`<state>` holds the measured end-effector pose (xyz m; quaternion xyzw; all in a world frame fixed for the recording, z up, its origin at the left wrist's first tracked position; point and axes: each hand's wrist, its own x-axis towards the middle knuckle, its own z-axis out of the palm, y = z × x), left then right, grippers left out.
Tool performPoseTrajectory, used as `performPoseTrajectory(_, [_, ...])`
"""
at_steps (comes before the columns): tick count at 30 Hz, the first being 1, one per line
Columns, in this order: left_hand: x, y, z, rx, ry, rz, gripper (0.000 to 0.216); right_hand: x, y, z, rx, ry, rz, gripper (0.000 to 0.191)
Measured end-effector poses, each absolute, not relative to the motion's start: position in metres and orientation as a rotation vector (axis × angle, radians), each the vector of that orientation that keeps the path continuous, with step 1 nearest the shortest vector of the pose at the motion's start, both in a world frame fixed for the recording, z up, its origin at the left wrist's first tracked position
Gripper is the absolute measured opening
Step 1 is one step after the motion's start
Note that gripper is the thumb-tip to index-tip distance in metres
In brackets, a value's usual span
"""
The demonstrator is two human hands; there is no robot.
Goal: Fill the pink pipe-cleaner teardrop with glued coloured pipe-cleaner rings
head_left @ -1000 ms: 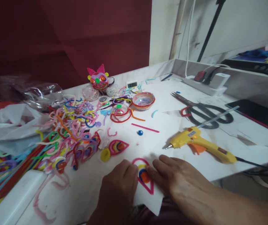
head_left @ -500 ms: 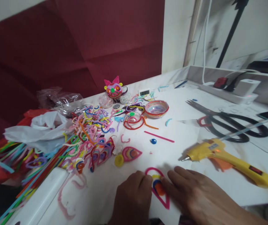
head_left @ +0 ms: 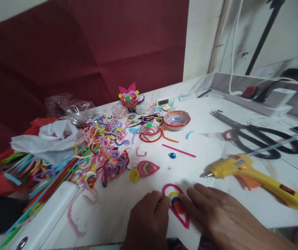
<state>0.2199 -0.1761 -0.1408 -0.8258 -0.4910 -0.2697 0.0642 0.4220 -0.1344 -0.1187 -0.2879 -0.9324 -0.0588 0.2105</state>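
A teardrop of pink pipe cleaner point(head_left: 183, 219) lies on a piece of white paper at the front of the table, with yellow, blue and orange bands inside it. My left hand point(head_left: 149, 217) is closed at its left edge, thumb and curled fingers pressed together there. Stretched fingers of my right hand point(head_left: 213, 211) lie against its right side, fingertips touching the coloured bands. Beyond my hands, a similar finished-looking teardrop point(head_left: 148, 168) rests beside a yellow disc point(head_left: 134, 175). A straight pink pipe cleaner strip point(head_left: 179, 150) and a small blue piece point(head_left: 172, 155) lie farther off.
A yellow hot glue gun point(head_left: 253, 177) and large black-handled scissors point(head_left: 255, 135) lie at right. Loose pipe cleaners point(head_left: 104, 135) heap up at left near a white plastic bag point(head_left: 47, 139). Toward the back are a colourful bowl point(head_left: 177, 120), a decorated cat-like figure point(head_left: 128, 98) and a power strip point(head_left: 263, 106).
The camera view has shifted slightly, so the table things appear a little farther right. My hands stay at the teardrop, and a bit more of its yellow and blue bands shows.
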Motion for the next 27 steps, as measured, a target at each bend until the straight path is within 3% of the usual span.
performPoseTrajectory(9, [0.227,-0.177,-0.156,-2.302,-1.474,-0.941,0.029,0.422,-0.136,-0.120,-0.790,-2.582,-0.163,0.026])
performPoseTrajectory(17, [0.222,-0.179,-0.148,-2.380,-1.415,-0.919,0.023,0.421,-0.137,-0.109,-0.825,-2.457,-0.203,0.028])
performPoseTrajectory(27, [0.218,-0.180,-0.146,-2.407,-1.393,-0.895,0.024,0.426,-0.135,-0.106,-0.899,-2.575,0.214,0.020])
